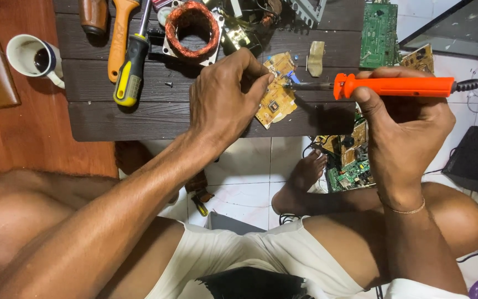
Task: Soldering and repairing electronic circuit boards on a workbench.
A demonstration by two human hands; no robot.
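On the dark grey, wood-grained plank table (139, 119), near its front edge: a small tan printed circuit board (276, 102), tilted, one corner overhanging the edge. Left hand (222, 99) bent over it, thumb and fingertips pinched together at the board's upper edge, just where the iron's metal tip arrives; whether something thin is held in that pinch, impossible to tell. Right hand (402, 119) closed around an orange-handled soldering iron (394, 86), thumb pressed against the collar at the front of the grip.

Long axis of the iron nearly level across the view, tip pointing toward the left hand, black cord end toward the right. Probably light and stiff, best held by the plastic handle only, well back from the hot metal shaft. Board likely light, rigid and brittle, better held by its bare edges than by the components.

Farther back on the table: a copper-wound motor stator (193, 27), a yellow-and-black screwdriver (130, 69), a green circuit board (378, 33). Off to the left, on a brown surface, a white mug of dark drink (29, 55).
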